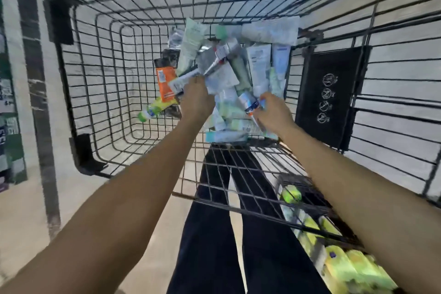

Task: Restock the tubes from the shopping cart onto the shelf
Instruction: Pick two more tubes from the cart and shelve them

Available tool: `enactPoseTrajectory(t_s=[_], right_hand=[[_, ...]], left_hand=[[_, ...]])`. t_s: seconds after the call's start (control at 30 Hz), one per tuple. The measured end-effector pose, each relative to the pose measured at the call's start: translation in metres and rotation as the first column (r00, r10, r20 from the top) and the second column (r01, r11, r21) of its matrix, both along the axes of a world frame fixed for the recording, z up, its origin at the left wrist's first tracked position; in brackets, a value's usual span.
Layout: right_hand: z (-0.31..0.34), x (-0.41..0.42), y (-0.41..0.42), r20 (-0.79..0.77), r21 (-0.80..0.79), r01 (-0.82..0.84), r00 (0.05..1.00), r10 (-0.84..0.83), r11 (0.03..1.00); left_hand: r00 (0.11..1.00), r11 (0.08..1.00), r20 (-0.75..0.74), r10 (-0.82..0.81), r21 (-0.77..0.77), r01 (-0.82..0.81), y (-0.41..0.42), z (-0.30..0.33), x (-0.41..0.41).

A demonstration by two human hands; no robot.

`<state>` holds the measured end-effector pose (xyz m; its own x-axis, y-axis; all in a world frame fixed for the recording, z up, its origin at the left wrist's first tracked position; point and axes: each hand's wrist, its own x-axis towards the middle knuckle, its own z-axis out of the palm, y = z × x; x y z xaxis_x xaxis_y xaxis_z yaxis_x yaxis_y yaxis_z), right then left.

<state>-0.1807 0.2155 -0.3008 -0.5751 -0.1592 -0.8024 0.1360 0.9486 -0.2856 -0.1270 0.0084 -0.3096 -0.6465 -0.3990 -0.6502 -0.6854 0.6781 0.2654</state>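
A black wire shopping cart fills the view from above. A heap of tubes, mostly white, pale green and grey, lies at its near right end. An orange tube and a yellow-green tube lie at the heap's left edge. My left hand reaches into the heap, fingers closed around a white tube. My right hand grips a white tube with a blue and orange band at the heap's near side.
A black child-seat flap with white pictograms hangs on the cart's right. Yellow-green products sit on a low shelf at bottom right. A shelf edge with goods stands at far left. Dark trouser legs show below the cart.
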Motion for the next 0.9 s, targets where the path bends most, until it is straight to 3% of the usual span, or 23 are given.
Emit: enactPoseTrajectory(t_s=[0.17,0.37,0.5,0.77,0.9], right_hand=[[-0.024,0.012,0.003,-0.003,0.002,0.020,1.000,-0.020,1.000],[-0.040,0.029,0.009,-0.027,0.021,0.068,0.997,-0.068,0.997],[-0.030,0.033,0.011,-0.001,0.010,0.144,0.990,-0.144,0.990],[0.021,0.020,0.027,0.092,-0.162,0.410,0.912,-0.399,0.898],[0.071,0.022,0.031,0.123,-0.241,0.571,0.820,-0.559,0.784]], left_hand=[[0.999,1.000,-0.036,0.024,0.001,-0.024,-0.002,-0.028,0.002],[0.996,0.992,0.009,-0.088,-0.086,0.088,-0.006,-0.043,0.005],[0.996,0.995,-0.009,-0.089,-0.034,0.088,-0.010,-0.043,0.010],[0.989,0.972,-0.094,0.114,0.217,-0.092,0.001,0.007,0.026],[0.919,0.851,-0.065,0.390,0.406,-0.332,0.005,0.061,0.031]])
